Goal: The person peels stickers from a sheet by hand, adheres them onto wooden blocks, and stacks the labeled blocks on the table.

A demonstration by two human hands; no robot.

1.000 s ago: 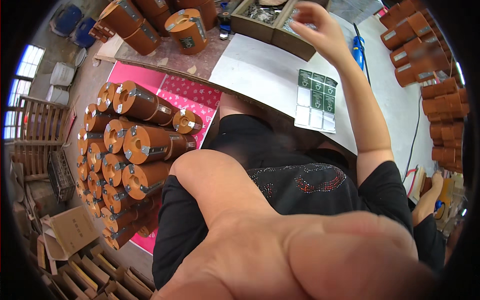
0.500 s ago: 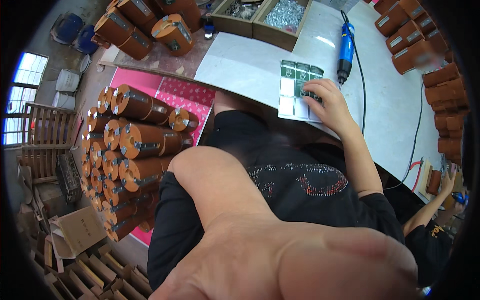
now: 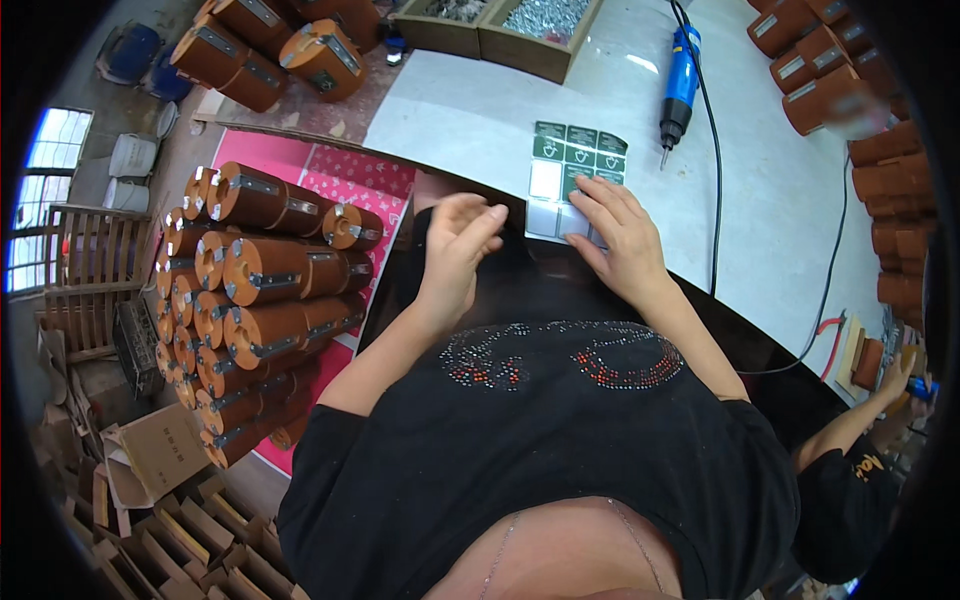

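A sheet of green and white square labels (image 3: 567, 160) lies at the near edge of the white table (image 3: 470, 120). My right hand (image 3: 622, 232) rests on the sheet's near right corner, fingers spread flat over the labels. Just left of the sheet, my left hand (image 3: 458, 245) hovers at the table edge with fingers loosely apart and nothing visible in it. Its fingertips almost touch the sheet's lower left corner.
A blue electric screwdriver (image 3: 680, 85) with a black cable lies beyond the sheet. Wooden boxes of screws (image 3: 545, 25) stand at the back. Brown cylindrical parts are stacked on the floor at left (image 3: 260, 280) and along the table's right side (image 3: 890, 160). Another person's arm (image 3: 860, 420) is at lower right.
My right hand came back from the far boxes to the label sheet and stays on it. My left arm, which filled the lower view, has dropped away, and the hand now sits by the sheet.
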